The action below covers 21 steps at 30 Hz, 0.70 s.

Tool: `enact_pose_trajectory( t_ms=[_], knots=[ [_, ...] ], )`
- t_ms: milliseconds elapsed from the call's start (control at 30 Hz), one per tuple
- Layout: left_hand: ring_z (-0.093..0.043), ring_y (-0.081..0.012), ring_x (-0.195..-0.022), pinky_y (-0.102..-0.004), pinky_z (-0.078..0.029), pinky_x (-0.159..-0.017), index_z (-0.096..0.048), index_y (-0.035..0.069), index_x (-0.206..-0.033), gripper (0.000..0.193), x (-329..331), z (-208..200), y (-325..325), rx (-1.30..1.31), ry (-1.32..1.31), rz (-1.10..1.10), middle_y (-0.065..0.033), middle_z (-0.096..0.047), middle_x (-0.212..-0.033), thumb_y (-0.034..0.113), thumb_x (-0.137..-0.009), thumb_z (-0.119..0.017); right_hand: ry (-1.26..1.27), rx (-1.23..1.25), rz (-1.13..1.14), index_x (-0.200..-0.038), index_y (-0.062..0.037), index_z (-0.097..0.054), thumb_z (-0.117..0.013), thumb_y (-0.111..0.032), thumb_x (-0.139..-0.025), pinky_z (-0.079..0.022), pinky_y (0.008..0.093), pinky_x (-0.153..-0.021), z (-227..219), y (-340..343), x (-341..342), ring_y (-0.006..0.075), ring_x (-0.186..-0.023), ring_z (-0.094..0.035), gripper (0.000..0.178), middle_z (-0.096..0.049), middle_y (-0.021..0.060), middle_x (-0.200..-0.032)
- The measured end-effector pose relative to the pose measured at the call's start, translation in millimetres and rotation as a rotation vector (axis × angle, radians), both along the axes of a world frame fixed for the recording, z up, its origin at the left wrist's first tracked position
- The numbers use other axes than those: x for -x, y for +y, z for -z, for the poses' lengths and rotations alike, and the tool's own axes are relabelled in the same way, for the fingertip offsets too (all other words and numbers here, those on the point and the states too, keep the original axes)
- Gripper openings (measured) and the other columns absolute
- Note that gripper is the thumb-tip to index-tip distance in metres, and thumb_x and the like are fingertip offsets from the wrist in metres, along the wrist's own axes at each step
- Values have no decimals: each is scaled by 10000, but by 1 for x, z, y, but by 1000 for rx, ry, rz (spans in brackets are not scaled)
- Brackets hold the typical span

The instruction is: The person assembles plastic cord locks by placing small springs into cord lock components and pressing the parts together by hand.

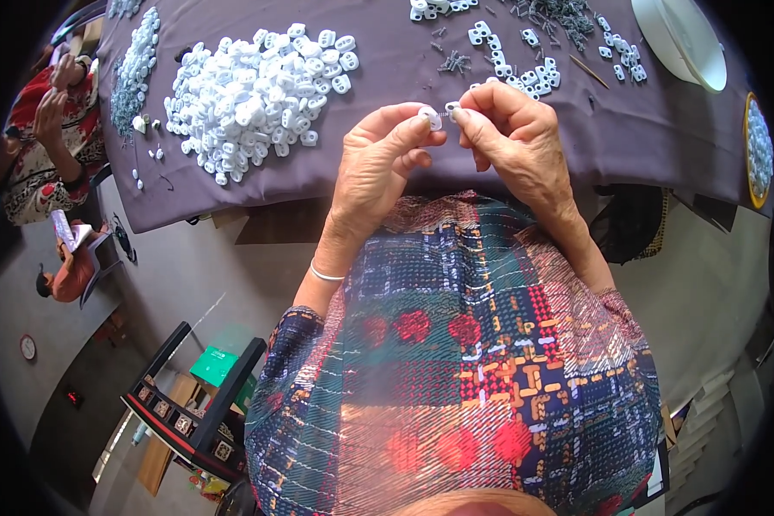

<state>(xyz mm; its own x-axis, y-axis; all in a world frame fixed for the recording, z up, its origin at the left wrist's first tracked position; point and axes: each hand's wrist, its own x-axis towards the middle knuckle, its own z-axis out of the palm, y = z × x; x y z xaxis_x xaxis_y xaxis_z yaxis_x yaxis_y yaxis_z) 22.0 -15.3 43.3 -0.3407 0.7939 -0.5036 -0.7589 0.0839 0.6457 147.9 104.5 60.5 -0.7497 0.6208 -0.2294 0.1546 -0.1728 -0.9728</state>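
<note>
Above the table's near edge, my left hand (pixel 374 159) pinches a white plastic cord-lock piece (pixel 431 118) between thumb and forefinger. My right hand (pixel 520 142), also closed, grips a second small white piece (pixel 452 108), mostly covered by its fingertips. A thin coil spring (pixel 442 114) shows in the narrow gap between the two pieces; whether it is seated in either one, I cannot tell. Just beyond my right fingers lie several white cord-lock pieces (pixel 537 79) with dark holes. To the left is a large heap of white pieces (pixel 249 99).
Loose springs (pixel 559 21) are heaped at the far right, with a small cluster (pixel 456 62) nearer. A thin brown stick (pixel 589 71) lies beside a white basin (pixel 684 43). A yellow-rimmed basket (pixel 751 172) stands at the right edge. Another person's hands (pixel 52 112) show at far left.
</note>
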Motion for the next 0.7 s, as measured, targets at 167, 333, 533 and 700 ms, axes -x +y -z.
enact_pose_trajectory(
  t_ms=[167, 333, 533, 700],
  knots=[
    [-635, -161, -804, -229, -477, -608, -618, 22, -983, 166, -1, -1, -2, 12, 13, 0, -68, -649, -893, 98, -837, -635, -22, -28, -13, -875, -6, -587, -586, -84, -865, -380, 168, -437, 5, -3, -1, 31, -503, -481, 78, -569, 4, -658],
    [-629, -143, -798, -192, -488, -585, -614, 21, -986, 149, -1, -1, -2, 34, 53, 42, -71, -643, -916, 74, -846, -618, -39, -93, -37, -870, -14, -593, -590, -98, -865, -377, 165, -437, 8, -3, -1, 28, -502, -485, 85, -570, -4, -655],
    [-630, -154, -797, -234, -477, -612, -621, 4, -972, 169, -2, 0, -1, 61, 18, 35, -88, -652, -887, 104, -837, -636, -85, -4, -44, -863, -20, -601, -590, -119, -871, -390, 160, -447, 5, -3, 0, 24, -508, -490, 100, -570, -8, -654],
    [-632, -156, -790, -236, -481, -610, -623, -2, -972, 173, -3, 4, 0, 70, 35, 20, -95, -654, -886, 104, -836, -637, -91, 37, -60, -865, -17, -603, -586, -125, -876, -402, 161, -451, 9, -2, 1, 25, -514, -496, 110, -571, -7, -652]
  ],
)
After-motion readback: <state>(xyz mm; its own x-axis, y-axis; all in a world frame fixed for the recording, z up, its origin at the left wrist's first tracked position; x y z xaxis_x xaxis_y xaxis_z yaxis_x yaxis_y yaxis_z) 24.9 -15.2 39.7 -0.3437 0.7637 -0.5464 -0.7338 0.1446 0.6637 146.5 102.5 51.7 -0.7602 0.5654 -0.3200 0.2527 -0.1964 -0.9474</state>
